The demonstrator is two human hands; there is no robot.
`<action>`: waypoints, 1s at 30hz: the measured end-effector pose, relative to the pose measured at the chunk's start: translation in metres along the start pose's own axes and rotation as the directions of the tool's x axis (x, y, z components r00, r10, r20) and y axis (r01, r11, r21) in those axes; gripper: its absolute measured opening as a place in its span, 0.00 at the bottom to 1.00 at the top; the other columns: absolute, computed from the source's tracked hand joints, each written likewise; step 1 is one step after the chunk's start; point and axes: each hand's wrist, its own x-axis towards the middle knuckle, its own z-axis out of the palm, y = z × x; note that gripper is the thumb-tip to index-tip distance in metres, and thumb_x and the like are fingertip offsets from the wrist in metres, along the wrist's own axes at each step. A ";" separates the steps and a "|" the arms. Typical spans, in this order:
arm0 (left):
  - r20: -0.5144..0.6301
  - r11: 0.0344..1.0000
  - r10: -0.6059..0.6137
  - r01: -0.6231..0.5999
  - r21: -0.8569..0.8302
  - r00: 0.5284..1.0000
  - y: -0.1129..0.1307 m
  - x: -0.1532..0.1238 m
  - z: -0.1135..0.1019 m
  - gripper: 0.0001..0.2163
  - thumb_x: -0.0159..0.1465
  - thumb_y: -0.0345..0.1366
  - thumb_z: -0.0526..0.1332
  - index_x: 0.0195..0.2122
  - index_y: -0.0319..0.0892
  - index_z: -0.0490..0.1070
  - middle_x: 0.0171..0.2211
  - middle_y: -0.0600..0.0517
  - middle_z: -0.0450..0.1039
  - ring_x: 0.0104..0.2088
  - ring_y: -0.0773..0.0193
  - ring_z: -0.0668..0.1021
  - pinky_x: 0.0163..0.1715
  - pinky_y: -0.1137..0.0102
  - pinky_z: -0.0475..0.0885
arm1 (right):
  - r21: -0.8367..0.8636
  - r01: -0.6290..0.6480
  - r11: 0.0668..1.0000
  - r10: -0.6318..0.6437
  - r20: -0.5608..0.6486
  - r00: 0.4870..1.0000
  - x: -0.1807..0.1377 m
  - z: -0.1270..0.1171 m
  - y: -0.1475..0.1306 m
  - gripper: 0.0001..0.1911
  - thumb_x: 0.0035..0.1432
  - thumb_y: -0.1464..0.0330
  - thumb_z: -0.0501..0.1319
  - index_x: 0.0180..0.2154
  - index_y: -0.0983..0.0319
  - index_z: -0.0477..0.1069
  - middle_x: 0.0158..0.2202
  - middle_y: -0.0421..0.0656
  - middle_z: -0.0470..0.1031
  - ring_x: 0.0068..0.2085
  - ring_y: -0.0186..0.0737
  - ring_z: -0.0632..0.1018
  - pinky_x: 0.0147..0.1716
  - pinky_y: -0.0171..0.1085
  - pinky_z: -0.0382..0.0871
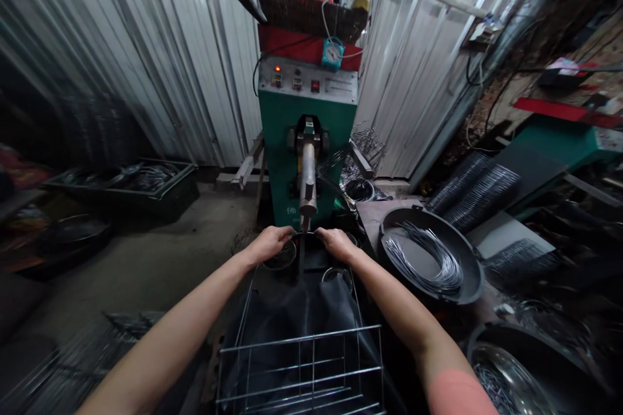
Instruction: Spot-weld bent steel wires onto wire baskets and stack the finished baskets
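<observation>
My left hand [270, 244] and my right hand [337, 244] are both closed, pinching a thin dark wire [305, 233] from its two sides. The wire lies at the tip of the upper electrode [307, 189] of a green spot-welding machine [282, 168]. Whether the electrode presses on it, I cannot tell. Below my hands, a dark cloth [296, 318] covers my lap. A wire rack [314, 373] stands on it, nearest to me. Round metal rims show just under each hand, partly hidden.
A black pan [474, 272] with a bundle of bent wires [438, 266] stands at the right. Farther front lies a metal bowl [511, 382] of small pieces. A green tray [170, 185] of wire parts is on the left floor. A wicker basket [302, 10] tops the machine.
</observation>
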 end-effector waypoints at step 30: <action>0.005 1.000 0.007 -0.006 -0.023 1.000 -0.001 0.002 -0.003 0.12 0.60 0.37 0.51 0.36 0.41 0.72 0.30 0.51 0.75 0.32 0.62 0.75 0.33 0.71 0.65 | 0.519 0.010 0.855 0.047 -0.097 0.994 0.007 0.022 0.018 0.18 0.61 0.59 0.49 0.24 0.63 0.62 0.21 0.37 0.61 0.25 0.31 0.63 0.25 0.30 0.53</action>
